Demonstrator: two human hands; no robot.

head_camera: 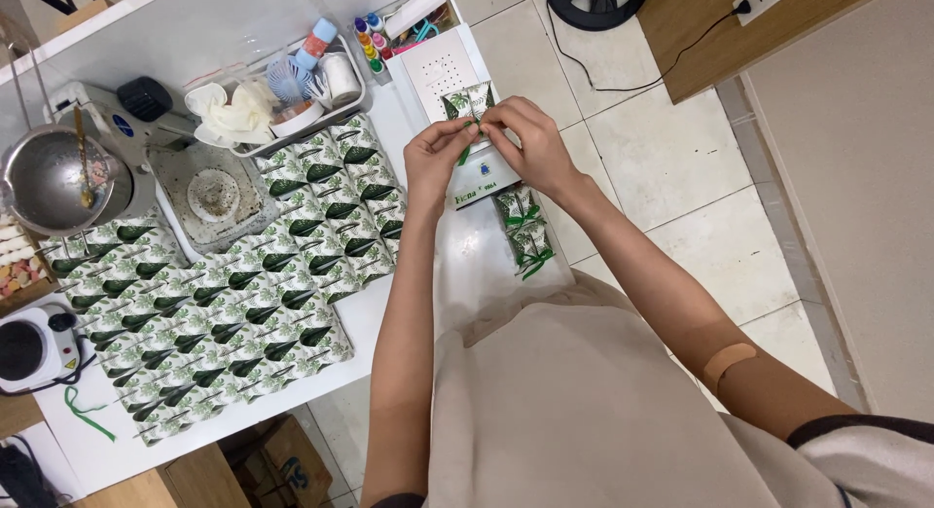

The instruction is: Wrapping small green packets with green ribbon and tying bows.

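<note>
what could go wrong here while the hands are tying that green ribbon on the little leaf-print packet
1. Both hands, left and right, work the leaf-print packet at the table's far edge; a slip could send it to the floor.
2. The green ribbon is thin and might come loose from the fingers.
3. The two tied packets lie beside the right forearm and may get nudged off.

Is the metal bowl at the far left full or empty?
Apparently empty: the metal bowl shows a bare shiny inside, with only a spoon standing in it.
</note>
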